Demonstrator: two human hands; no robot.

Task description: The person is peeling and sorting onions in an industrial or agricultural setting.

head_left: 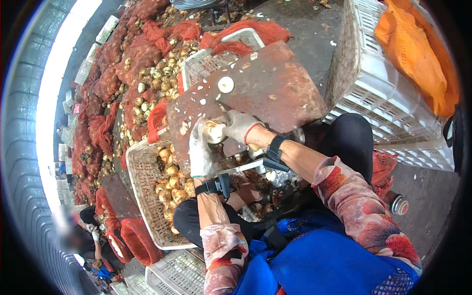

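Observation:
Over a worn brown board (290, 81), my two gloved hands meet at a partly peeled onion (215, 132). My left hand (200, 147), in a white glove, grips the onion from its left side. My right hand (242, 125), in a greyish glove, closes in from the right with its fingertips against the white flesh. A thin dark shape by the right fingers may be a blade, but I cannot make it out. Farther up the board lies a round white onion piece (226, 84), with small scraps of skin around it.
A white basket (140, 169) of brown onions (172, 184) stands left of my knees. Red mesh sacks (135, 54) and loose onions spread beyond it. Stacked white crates (383, 105) with an orange cloth (413, 54) rise at right. Another person (91, 236) sits at lower left.

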